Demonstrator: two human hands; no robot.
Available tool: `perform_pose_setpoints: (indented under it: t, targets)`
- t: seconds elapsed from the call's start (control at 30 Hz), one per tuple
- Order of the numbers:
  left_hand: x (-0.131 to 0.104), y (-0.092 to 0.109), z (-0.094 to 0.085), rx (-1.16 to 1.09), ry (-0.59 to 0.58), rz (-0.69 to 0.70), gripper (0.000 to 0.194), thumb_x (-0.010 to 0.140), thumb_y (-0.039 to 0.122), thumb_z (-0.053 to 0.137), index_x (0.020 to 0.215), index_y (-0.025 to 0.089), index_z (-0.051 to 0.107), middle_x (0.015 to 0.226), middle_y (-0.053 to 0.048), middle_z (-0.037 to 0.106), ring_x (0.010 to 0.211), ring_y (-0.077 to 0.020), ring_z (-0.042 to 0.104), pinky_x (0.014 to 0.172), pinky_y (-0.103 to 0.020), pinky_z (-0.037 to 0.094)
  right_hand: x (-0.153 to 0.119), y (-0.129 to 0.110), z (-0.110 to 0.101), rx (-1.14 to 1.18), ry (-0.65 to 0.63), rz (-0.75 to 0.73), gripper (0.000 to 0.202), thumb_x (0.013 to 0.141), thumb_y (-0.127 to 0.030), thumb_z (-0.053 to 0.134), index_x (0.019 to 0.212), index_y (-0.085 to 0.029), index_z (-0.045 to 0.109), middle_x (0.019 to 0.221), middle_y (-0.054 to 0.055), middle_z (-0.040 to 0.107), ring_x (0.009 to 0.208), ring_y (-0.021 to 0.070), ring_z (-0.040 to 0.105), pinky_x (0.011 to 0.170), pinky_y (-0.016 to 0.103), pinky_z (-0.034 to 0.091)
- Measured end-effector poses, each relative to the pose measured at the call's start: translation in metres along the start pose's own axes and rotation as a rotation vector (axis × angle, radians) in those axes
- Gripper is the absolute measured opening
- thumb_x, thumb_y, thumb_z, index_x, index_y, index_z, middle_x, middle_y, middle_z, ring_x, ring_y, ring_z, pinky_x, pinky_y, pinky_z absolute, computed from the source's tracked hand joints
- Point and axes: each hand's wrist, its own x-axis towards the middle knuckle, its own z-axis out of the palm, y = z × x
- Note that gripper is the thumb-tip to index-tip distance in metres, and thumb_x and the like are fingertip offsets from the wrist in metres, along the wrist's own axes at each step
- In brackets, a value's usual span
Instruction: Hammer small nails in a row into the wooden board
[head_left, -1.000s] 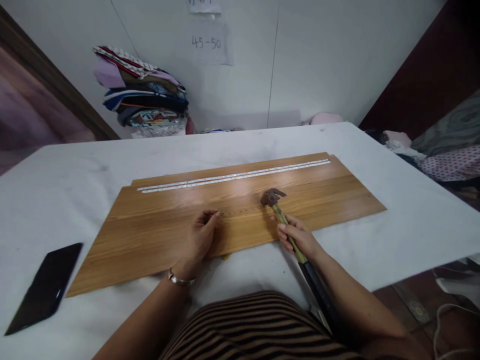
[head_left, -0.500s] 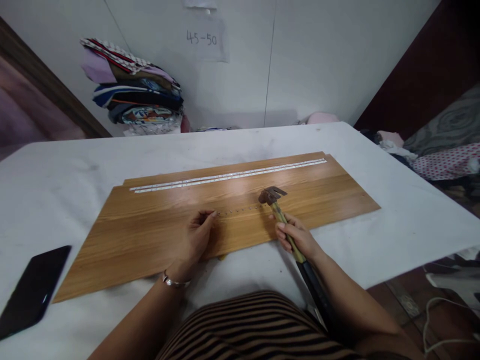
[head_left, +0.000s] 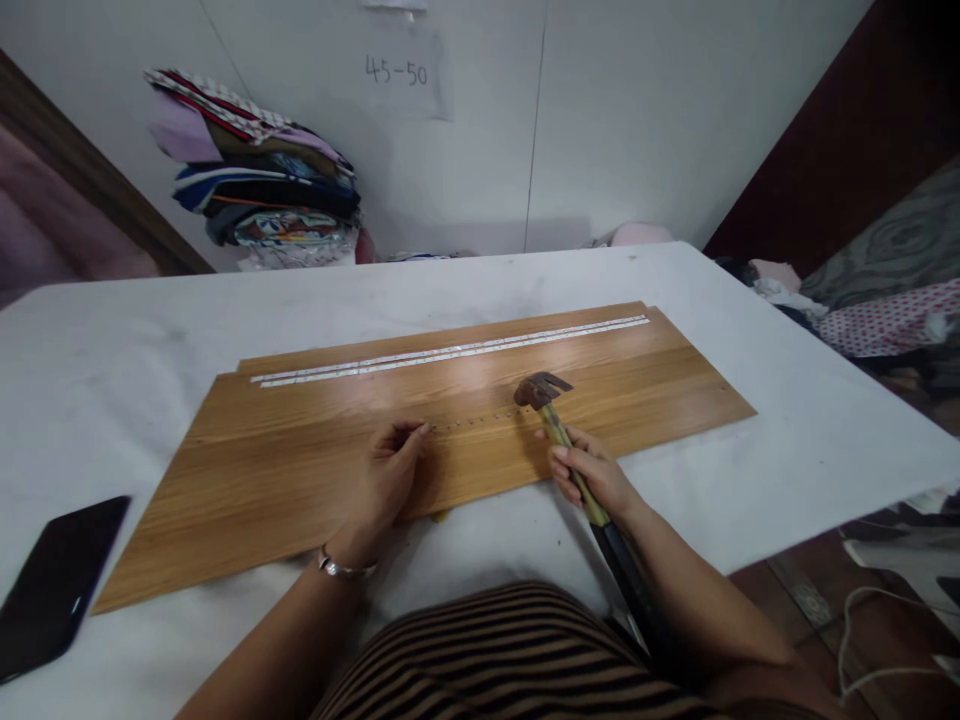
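My right hand (head_left: 589, 468) is wrapped round the yellow and black handle of a claw hammer (head_left: 555, 420), whose rusty head hangs over the wooden board (head_left: 300, 455). A row of several small nails (head_left: 484, 419) runs along the board between the hammer head and my left hand (head_left: 394, 465). The left thumb and forefinger are pinched together at the row's left end. Whatever is between those fingertips is too small to make out. Two pale strips (head_left: 450, 351) with marks along them lie side by side near the board's far edge.
The board lies on a white-covered table (head_left: 810, 430). A black phone (head_left: 64, 575) rests at the left. Folded clothes (head_left: 262, 180) are stacked behind the table against the wall, and more cloth (head_left: 885, 315) lies beyond its right edge.
The view has shifted slightly, so the board and phone appear a little further left. Both hands keep nearly the same pose, and the hammer stays in the right hand.
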Motion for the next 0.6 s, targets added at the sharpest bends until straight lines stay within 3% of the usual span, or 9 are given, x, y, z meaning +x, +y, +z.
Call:
perform_pose_setpoints:
  t: [0.6]
  targets:
    - [-0.0014, 0.0011, 0.0013, 0.003, 0.006, 0.005, 0.022, 0.067, 0.038, 0.069, 0.073, 0.018, 0.064, 0.069, 0.0, 0.061, 0.065, -0.0122, 0.053, 0.061, -0.023, 0.041, 0.0007, 0.0003, 0.0014, -0.04, 0.003, 0.057, 0.033, 0.075, -0.036, 0.062, 0.099, -0.016, 0.055, 0.052, -0.009, 0.047, 0.029, 0.0035, 0.035, 0.027, 0.016, 0.025]
